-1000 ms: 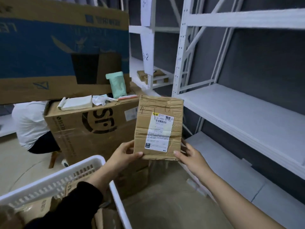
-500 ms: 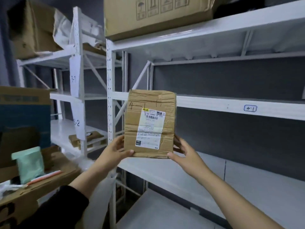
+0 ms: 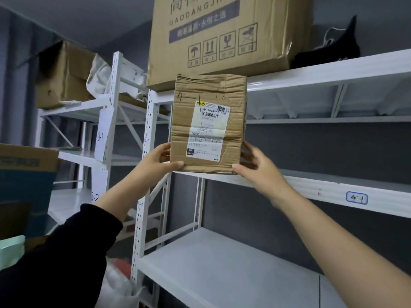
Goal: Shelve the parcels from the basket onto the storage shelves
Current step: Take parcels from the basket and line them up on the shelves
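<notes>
Left hand (image 3: 155, 166), right hand (image 3: 260, 168) grip parcel (image 3: 208, 125); back unseen.

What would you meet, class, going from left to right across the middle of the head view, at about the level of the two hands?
From the left: blue-printed carton → paper sign 3-1 → left hand → parcel → right hand → shelf tag 4-1.

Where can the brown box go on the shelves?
Right of the crumpled brown cardboard parcel, the white metal shelf tagged 4-1 is bare. The white shelf below is bare too. The top shelf is crowded: large printed carton, black object.
</notes>
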